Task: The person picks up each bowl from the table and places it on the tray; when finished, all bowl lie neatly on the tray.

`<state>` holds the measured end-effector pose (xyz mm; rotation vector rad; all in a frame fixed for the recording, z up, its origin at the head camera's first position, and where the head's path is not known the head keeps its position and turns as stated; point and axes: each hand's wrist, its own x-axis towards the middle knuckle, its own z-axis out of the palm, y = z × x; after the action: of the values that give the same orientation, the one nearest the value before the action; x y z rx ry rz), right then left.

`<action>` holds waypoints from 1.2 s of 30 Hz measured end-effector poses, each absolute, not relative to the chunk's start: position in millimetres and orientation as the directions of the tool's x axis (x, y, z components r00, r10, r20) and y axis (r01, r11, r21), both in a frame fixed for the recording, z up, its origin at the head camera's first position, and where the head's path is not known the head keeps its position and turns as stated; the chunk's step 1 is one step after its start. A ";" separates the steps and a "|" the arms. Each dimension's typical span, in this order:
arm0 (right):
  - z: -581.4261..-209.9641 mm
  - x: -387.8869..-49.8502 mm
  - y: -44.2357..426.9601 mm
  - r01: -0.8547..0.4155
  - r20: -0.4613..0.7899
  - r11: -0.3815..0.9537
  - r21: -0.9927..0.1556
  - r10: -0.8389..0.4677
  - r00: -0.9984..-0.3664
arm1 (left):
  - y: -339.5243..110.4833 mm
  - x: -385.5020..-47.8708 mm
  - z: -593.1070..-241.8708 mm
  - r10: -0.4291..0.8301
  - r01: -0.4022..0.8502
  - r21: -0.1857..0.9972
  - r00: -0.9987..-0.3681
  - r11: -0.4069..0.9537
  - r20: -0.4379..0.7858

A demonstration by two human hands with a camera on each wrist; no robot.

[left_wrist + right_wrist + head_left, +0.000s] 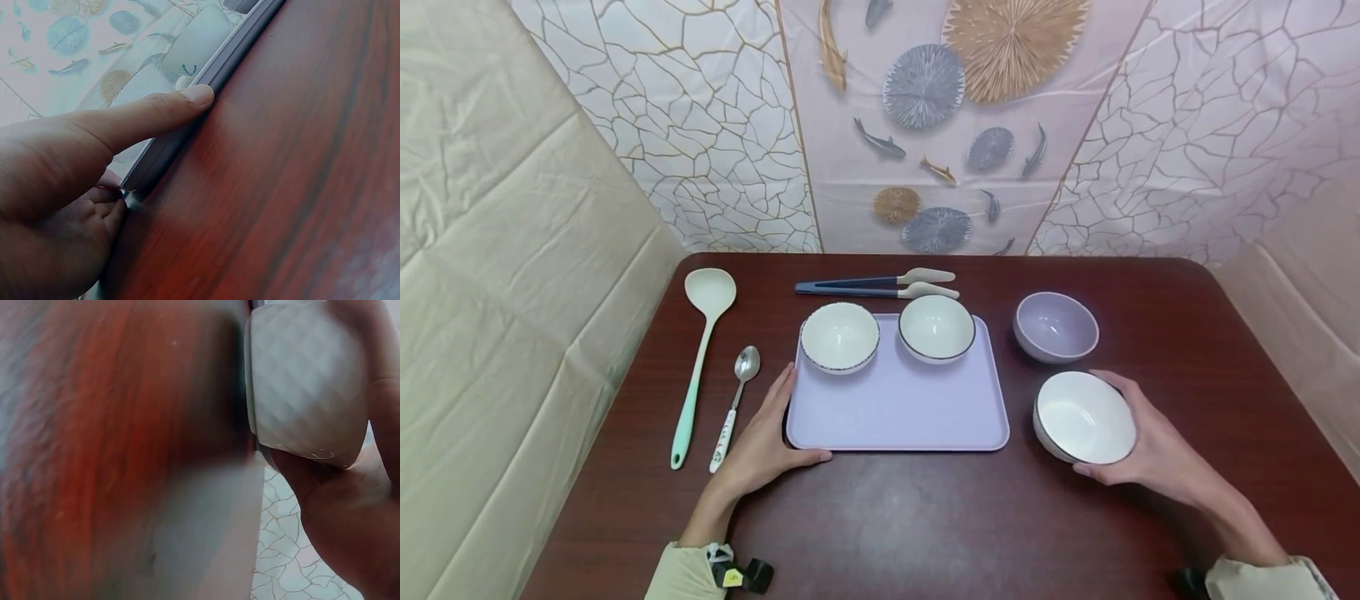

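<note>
The left hand (758, 454) rests at the left end of the lilac tray (898, 417), thumb along the front edge and fingers along the left side. In the left wrist view the thumb of that hand (69, 156) lies on the rim of the tray (169, 134). To the right of the tray, the right hand (1157, 446) grips a white bowl (1086, 419) by its right side, between thumb and fingers. The right wrist view shows the bowl's quilted outer wall (306, 381) in the right hand (356, 506). Two white bowls (840, 337) (937, 327) stand on the tray's back half.
A purple bowl (1056, 327) stands behind the gripped bowl. Blue tongs (857, 287) lie behind the tray. Left of the tray lie a metal spoon (726, 425) and a green-handled ladle (690, 400). Patterned cloth (715, 150) hangs behind the dark table (887, 525).
</note>
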<state>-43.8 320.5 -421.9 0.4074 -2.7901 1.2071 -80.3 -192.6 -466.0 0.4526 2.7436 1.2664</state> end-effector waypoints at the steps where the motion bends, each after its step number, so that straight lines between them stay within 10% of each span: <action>1: -420.9 -44.5 319.6 -0.270 0.172 0.647 -0.713 -0.212 -0.962 | -192.6 -80.2 -465.8 0.301 0.230 0.756 -0.952 0.613 0.045; 36: -391.4 -98.5 154.7 -0.450 0.179 0.471 -0.758 -0.514 -0.839 | -191.8 -80.2 -463.2 0.303 0.229 0.764 -0.952 0.603 0.046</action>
<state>-98.5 154.7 -391.4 0.9058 -2.7573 1.3849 -80.2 -191.8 -463.2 0.4546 2.7330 1.2829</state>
